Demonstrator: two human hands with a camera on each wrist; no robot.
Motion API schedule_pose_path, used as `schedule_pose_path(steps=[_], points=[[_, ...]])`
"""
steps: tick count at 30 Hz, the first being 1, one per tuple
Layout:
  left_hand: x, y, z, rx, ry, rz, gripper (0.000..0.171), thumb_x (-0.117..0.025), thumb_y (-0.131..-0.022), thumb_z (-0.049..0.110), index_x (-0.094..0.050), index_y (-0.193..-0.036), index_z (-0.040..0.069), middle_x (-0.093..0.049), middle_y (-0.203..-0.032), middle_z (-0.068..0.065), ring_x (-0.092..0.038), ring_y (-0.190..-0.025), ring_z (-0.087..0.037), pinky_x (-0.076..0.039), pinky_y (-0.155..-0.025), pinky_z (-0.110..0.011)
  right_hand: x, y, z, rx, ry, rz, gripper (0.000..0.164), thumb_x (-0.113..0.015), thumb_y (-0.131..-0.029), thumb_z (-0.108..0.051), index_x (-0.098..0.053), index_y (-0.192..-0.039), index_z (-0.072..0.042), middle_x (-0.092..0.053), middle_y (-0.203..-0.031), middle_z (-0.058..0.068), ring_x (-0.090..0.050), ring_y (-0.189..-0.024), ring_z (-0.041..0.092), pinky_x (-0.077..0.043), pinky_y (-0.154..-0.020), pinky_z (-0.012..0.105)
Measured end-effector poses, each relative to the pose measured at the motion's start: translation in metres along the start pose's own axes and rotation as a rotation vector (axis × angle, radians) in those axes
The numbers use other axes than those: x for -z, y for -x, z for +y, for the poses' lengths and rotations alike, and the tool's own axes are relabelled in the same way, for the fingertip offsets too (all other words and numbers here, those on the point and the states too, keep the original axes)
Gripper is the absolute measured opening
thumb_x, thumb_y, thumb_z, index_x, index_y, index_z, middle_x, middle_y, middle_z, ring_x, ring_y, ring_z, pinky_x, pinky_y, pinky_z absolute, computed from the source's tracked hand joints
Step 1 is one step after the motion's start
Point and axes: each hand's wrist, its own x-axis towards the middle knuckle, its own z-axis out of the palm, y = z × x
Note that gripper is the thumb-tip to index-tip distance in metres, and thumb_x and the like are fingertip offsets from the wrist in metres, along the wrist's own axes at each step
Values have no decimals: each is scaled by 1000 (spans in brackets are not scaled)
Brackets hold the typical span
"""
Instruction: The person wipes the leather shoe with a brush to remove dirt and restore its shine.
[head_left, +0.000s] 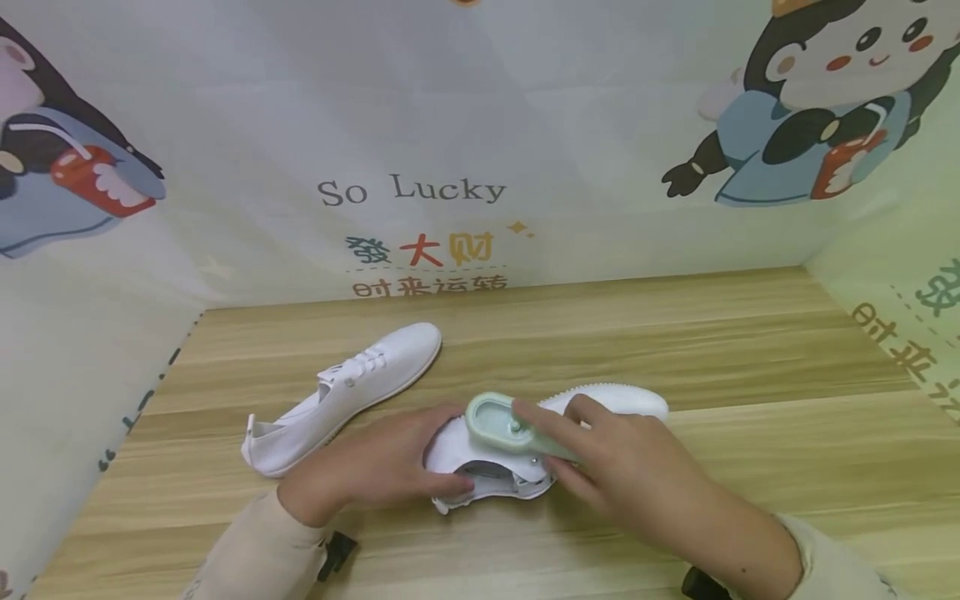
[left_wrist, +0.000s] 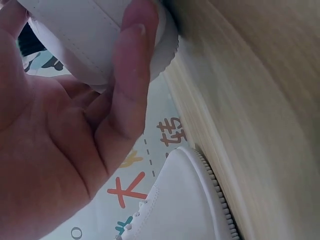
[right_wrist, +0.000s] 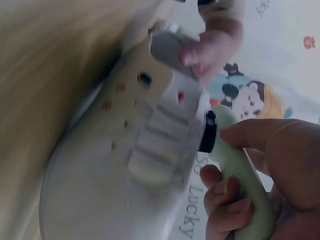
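A white lace-up shoe [head_left: 615,398] lies tilted on its side on the table, its opening facing me and its toe to the right. My left hand [head_left: 397,457] grips it round the heel, thumb at the opening's edge. My right hand [head_left: 622,450] holds a pale green scrub brush [head_left: 491,423] by the handle, index finger on the back of its oval head. In the right wrist view the brush's dark bristles [right_wrist: 208,132] are against the shoe's side, near the laces [right_wrist: 159,142].
A second white shoe [head_left: 367,375] rests at the left, toe pointing to the back right. The wood-grain table [head_left: 675,333] ends at a printed cloth backdrop [head_left: 600,125], which also rises along both sides.
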Motion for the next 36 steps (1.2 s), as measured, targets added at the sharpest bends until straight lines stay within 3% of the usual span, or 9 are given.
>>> schedule_pose_path(steps=[7, 13, 21, 36], points=[[1, -1, 0, -39, 88, -22, 56, -78, -81, 49, -56, -129, 28, -64, -104, 19, -60, -90, -3, -49, -83, -25, -14, -2, -12, 44, -42, 52, 57, -76, -79, -18, -63, -134, -29, -56, -97, -3, -35, -55, -1, -30, -49, 13], [2, -3, -1, -50, 103, -33, 54, -78, -80, 50, -56, -126, 31, -64, -101, 19, -60, -88, -4, -49, -80, -25, -19, 3, -12, 88, -24, 43, 53, -80, -81, -20, -65, -131, -30, -59, -102, 0, -46, -60, 4, -37, -50, 18], [1, 0, -2, -23, 62, -31, 76, -79, -79, 53, -51, -141, 18, -65, -113, 10, -60, -94, -6, -49, -85, -27, -17, 5, -11, 12, -15, -60, 53, -77, -85, -22, -63, -135, -33, -60, -102, -1, -40, -56, 1, -35, -51, 16], [1, -1, 1, 1, 15, -30, 73, -80, -78, 50, -52, -137, 15, -64, -111, 9, -59, -96, -6, -50, -87, -30, 7, 11, -1, -132, 83, -121, 50, -74, -86, -20, -64, -132, -35, -60, -100, -4, -31, -52, 0, -30, -48, 18]])
